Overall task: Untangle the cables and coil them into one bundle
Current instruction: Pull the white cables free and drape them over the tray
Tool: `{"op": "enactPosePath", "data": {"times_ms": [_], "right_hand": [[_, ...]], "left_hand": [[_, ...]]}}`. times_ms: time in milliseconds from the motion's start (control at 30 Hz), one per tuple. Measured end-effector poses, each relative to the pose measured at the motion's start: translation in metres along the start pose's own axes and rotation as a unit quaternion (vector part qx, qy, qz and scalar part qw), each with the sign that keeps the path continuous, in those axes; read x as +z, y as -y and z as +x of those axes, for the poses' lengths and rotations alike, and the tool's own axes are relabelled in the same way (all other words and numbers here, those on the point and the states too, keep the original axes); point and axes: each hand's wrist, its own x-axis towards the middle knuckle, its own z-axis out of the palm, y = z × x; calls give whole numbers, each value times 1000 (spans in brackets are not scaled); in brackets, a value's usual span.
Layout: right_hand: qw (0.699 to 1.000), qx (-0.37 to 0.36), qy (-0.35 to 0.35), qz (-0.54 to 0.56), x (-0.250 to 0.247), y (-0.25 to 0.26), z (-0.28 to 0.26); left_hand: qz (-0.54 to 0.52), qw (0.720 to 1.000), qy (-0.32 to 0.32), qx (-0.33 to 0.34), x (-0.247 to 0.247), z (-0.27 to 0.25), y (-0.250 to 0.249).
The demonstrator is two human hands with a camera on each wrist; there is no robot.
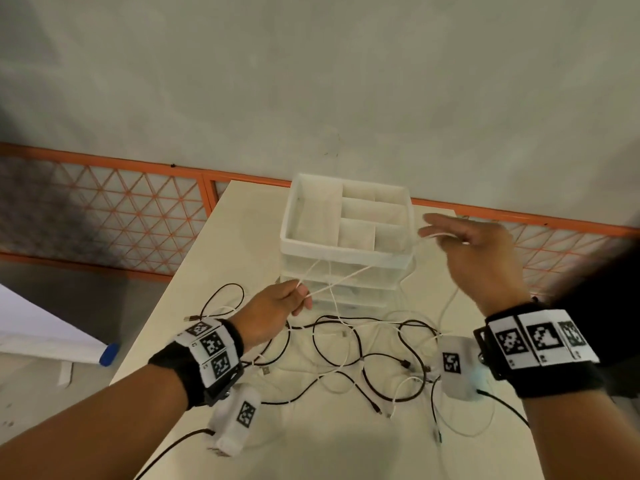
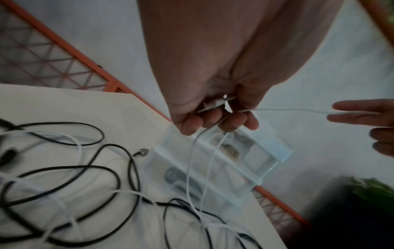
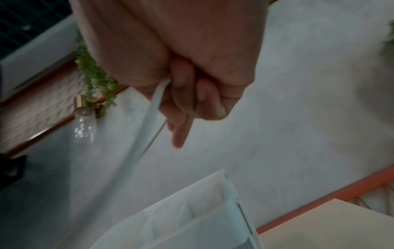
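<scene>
White cable [image 1: 349,275] stretched taut between both hands above the table [image 1: 311,445]: left hand [image 1: 277,308] pinches its plug end, right hand [image 1: 474,251] seemingly nips it under the thumb, fingers extended. Black cables [image 1: 377,372] lie tangled below. Best draw slowly, lifting clear of snags.

Place: indoor room, kind unclear
Signs: pale counter [image 1: 311,445], orange lattice railing [image 1: 104,216], grey concrete floor [image 1: 311,81], plastic drawer organiser [image 1: 346,247]
</scene>
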Motion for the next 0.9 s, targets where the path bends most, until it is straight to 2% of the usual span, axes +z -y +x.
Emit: {"op": "enactPosePath", "data": {"times_ms": [67,100,200,267,400,533,567,633,700,767,833,900], "right_hand": [[996,55,-63,-17,-5,-3,7],[994,75,-72,-34,-6,-4,9],[983,99,-24,-152,-5,-7,12],[974,118,-16,-190,-3,-11,16],[978,147,-83,-121,-5,-31,33],[987,117,-107,2,-6,-49,48],[990,106,-95,13,-6,-54,51],[993,115,-14,3,-2,-63,49],[980,145,83,-107,4,-77,40],[967,149,81,-190,13,-79,23],[984,86,47,-147,30,-69,0],[991,-4,103,-84,54,-45,-27]], "left_hand": [[19,1000,-3,-22,-4,-2,13],[24,999,-5,-34,-6,-4,17],[33,998,-15,-48,-12,-8,25],[42,998,-27,-48,-15,-10,27],[51,994,-17,-97,-18,-20,40],[45,989,-6,-140,-19,-31,51],[36,987,-11,-153,-20,-33,54],[-26,978,-22,-207,-20,-35,57],[-111,960,-30,-256,-21,-38,53],[-132,960,-37,-245,-22,-36,46],[-133,968,-24,-211,-19,-32,33],[-152,972,1,-178,-12,-25,17]]}}
